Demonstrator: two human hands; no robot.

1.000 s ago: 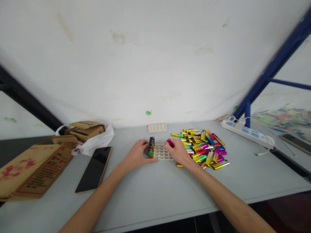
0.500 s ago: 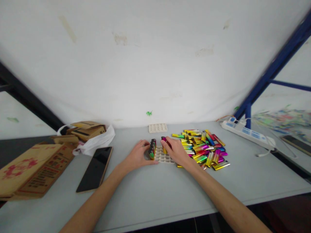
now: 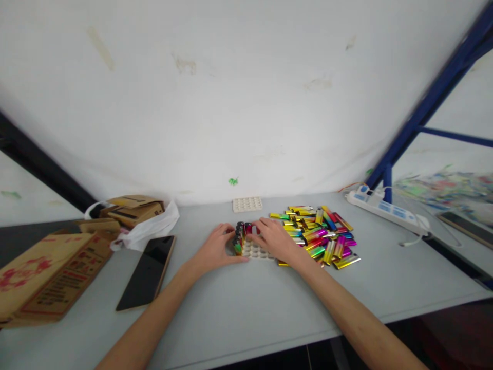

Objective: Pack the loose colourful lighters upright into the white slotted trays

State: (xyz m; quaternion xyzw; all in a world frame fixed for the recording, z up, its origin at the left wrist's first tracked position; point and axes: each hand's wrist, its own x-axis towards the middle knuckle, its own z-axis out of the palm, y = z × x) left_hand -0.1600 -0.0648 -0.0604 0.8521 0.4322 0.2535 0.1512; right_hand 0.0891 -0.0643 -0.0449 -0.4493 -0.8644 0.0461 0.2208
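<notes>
A small white tray [image 3: 256, 251] with round holes lies on the grey table [image 3: 246, 308]. Several lighters [image 3: 238, 237] stand upright along its left side. My left hand [image 3: 214, 250] rests against the tray's left edge, fingers curled beside those lighters. My right hand [image 3: 273, 239] pinches a magenta lighter [image 3: 248, 228] and holds it upright over the tray's far left part, next to the standing row. A heap of colourful metallic lighters [image 3: 319, 234] lies just right of my right hand.
A second holed tray [image 3: 247, 204] lies near the wall. A black phone [image 3: 147, 271] lies to the left, beside cardboard boxes [image 3: 46, 272] and a white plastic bag [image 3: 154, 224]. A white power strip [image 3: 387, 211] sits at the right, by a blue frame post [image 3: 389, 180].
My right hand has carried the magenta lighter leftward from near the heap to the tray's left side, beside the standing row. My left hand has stayed by the tray.
</notes>
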